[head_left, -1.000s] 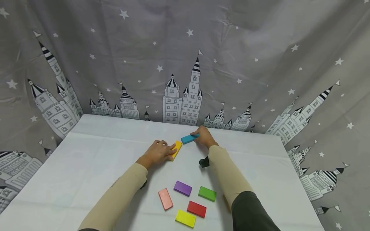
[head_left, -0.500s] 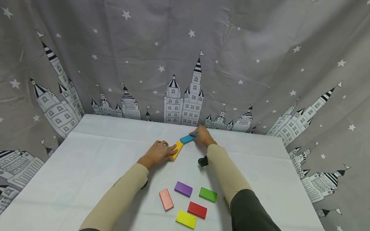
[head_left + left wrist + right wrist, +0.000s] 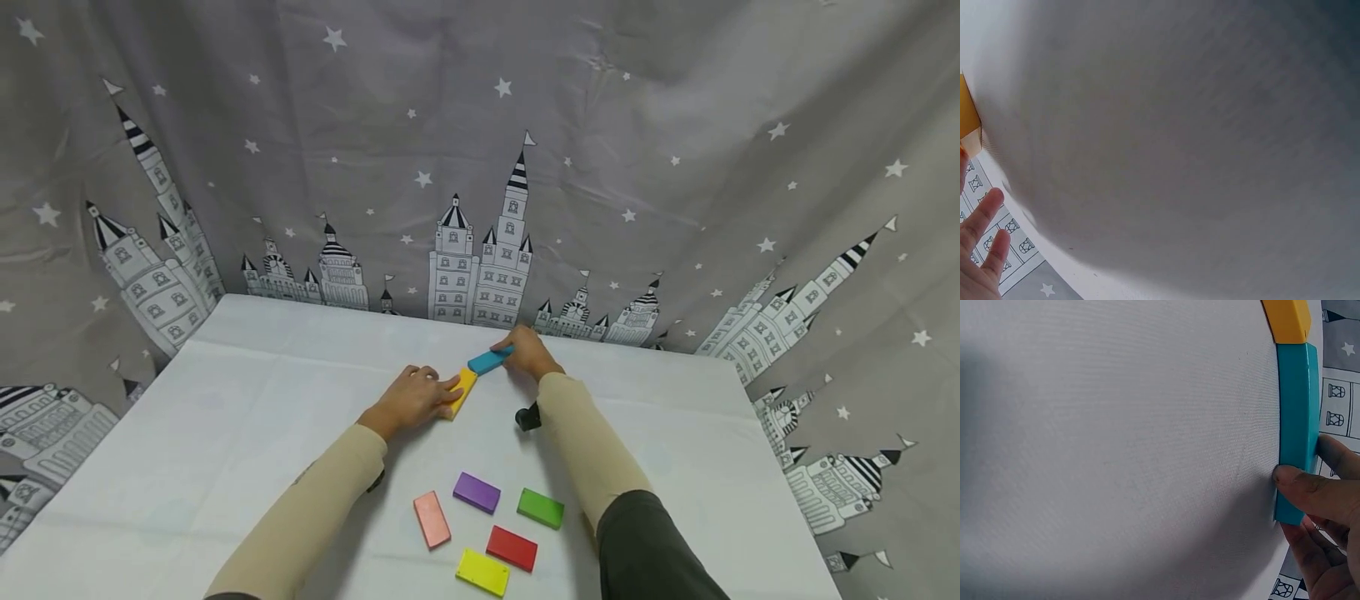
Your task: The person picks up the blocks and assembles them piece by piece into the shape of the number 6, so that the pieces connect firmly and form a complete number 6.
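Fingers of the right hand [image 3: 531, 354] pinch the blue block [image 3: 486, 362] near the worktop [image 3: 225, 417]'s far edge, end touching the orange block [image 3: 468, 380]. Fingers of the left hand [image 3: 408, 398] lie across orange; pinch unclear. Judged step: joining ends. Next likely needs: steady release, no nudging.

Far on white desk [image 3: 262, 400]: orange-yellow block [image 3: 468, 385], blue block [image 3: 488, 361]. Nearer: pink block [image 3: 432, 520] left, purple block [image 3: 476, 493], green block [image 3: 540, 508] right, red block [image 3: 512, 548], yellow block [image 3: 482, 572] nearest. Beyond: grey backdrop [image 3: 360, 108], white stars [image 3: 423, 179], black-and-white castles [image 3: 453, 275].
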Tool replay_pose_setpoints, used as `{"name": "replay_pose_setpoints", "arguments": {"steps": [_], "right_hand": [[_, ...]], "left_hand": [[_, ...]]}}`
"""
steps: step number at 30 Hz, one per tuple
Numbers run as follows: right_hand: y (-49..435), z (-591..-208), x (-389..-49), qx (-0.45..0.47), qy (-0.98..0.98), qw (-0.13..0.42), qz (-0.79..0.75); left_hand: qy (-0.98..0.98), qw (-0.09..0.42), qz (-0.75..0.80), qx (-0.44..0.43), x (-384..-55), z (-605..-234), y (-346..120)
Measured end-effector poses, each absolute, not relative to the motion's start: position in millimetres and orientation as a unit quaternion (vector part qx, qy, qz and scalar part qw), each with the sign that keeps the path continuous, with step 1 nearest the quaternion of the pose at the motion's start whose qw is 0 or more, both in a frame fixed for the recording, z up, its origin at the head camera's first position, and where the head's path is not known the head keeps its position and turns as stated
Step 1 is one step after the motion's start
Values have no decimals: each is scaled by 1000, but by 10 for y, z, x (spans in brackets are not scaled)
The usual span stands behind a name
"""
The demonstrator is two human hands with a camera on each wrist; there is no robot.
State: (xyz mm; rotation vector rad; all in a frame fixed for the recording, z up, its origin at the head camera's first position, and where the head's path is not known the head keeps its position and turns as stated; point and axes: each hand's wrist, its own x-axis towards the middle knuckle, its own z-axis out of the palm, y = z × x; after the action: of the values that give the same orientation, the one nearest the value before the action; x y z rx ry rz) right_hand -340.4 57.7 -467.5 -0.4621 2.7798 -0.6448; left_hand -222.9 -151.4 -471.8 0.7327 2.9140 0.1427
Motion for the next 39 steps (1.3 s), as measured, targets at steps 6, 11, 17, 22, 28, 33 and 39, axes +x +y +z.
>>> {"name": "replay_pose_setpoints", "arguments": {"steps": [6, 11, 17, 22, 28, 33, 39], "right_hand": [[580, -4654, -3414, -167, 955, 130, -206], [576, -4660, -3419, -171, 955, 125, -208], [603, -4659, -3392, -183, 953, 121, -207], [733, -4592, -3320, -182, 952, 130, -209], [950, -4547, -3249, -182, 950, 123, -222], [1092, -4523, -3130, -187, 945, 127, -236], [1232, -4455, -2967, -199, 935, 145, -256]], "left_hand": [[965, 72, 50, 249, -2216, -4687, -1502], [965, 70, 45, 247, -2217, -4681, -1502], [964, 68, 48, 253, -2224, -4700, -1510], [963, 67, 50, 255, -2223, -4715, -1508], [964, 70, 47, 254, -2222, -4665, -1498], [965, 79, 43, 247, -2226, -4670, -1498], [965, 79, 39, 248, -2245, -4687, -1492]]}}
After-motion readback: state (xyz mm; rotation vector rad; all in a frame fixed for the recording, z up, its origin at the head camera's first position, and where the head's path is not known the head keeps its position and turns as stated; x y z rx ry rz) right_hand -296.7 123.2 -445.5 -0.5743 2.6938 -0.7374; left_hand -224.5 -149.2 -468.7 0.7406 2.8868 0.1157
